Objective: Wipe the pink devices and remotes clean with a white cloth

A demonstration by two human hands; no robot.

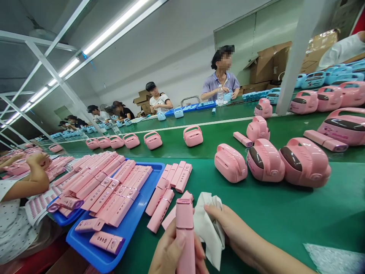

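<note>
Fingers of the left hand (pixel 171 253) wrap around a long, flat pink plastic bar (pixel 185 236) held upright just right of the blue plastic tray (pixel 94 253), while, right of the bar and touching it, the right hand (pixel 228 228) grips a crumpled white cloth (pixel 208 224).

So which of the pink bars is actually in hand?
The upright pink bar gripped by the left hand, beside the white cloth in the right hand; the rest lie flat.
</note>
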